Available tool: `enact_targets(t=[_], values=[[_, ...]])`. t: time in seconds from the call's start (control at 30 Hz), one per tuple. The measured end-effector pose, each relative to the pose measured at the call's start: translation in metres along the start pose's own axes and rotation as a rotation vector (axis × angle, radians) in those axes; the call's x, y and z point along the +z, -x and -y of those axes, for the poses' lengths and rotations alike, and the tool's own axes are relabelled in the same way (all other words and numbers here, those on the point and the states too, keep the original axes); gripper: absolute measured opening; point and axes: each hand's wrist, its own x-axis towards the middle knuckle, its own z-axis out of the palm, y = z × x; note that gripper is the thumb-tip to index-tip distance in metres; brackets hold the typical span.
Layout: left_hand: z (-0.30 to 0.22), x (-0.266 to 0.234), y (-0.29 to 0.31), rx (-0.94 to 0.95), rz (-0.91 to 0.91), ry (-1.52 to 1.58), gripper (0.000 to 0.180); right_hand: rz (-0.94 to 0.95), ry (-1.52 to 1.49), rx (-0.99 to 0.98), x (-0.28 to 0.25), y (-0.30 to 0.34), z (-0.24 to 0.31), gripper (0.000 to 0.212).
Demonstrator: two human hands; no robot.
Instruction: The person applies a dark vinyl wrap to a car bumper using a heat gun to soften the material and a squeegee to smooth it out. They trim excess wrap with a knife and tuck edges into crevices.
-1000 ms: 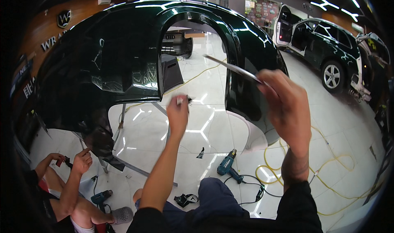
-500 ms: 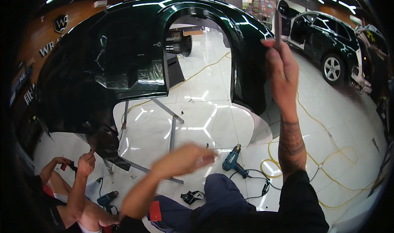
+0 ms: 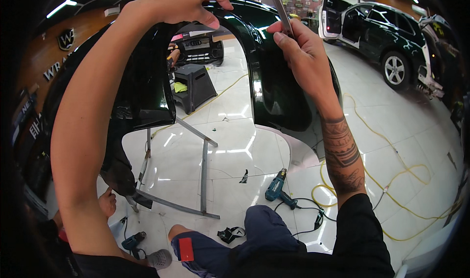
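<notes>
A glossy dark-green car body panel (image 3: 142, 99) with a round wheel-arch opening stands in front of me. My right hand (image 3: 308, 55) is closed around a slim metal utility knife (image 3: 280, 6), held slanting up in front of the panel's right side. My left hand (image 3: 188, 3) is raised at the top of the arch, its thumb and forefinger apart with nothing visible between them. Whether its fingertips touch the panel's edge, I cannot tell. My left forearm hides much of the panel's left part.
Below the panel is a grey metal stand (image 3: 204, 180). On the tiled floor lie a heat gun (image 3: 278, 187), another heat gun (image 3: 133, 241) and a yellow hose (image 3: 387, 141). A co-worker's hand (image 3: 106, 202) is at lower left. Behind stand a black step stool (image 3: 196, 89) and a car (image 3: 382, 38).
My left hand has risen from low in front of me to the top of the arch. My right hand has shifted slightly left, and the knife now tilts left. The view has shifted a little.
</notes>
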Motion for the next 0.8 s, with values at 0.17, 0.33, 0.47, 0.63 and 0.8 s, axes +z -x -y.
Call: enact_targets(t=[0.17,0.33,0.47,0.63,0.8], values=[[0.016,-0.003,0.003,0.045,0.022,0.060,0.046,0.015,-0.021,-0.018,-0.001,0.000,0.001,0.018],[0.012,-0.006,0.009,0.077,-0.015,0.021,0.045,0.025,-0.028,-0.024,-0.005,0.004,0.000,0.018],[0.008,0.004,0.014,0.178,-0.176,-0.171,0.035,0.042,-0.028,0.031,-0.013,0.010,-0.001,0.018],[0.023,0.022,0.018,-0.006,-0.206,-0.159,0.028,0.085,-0.037,0.064,-0.020,0.011,-0.002,0.018],[0.016,0.021,0.013,0.052,-0.205,-0.231,0.031,0.128,-0.050,0.102,-0.028,0.012,-0.003,0.019]])
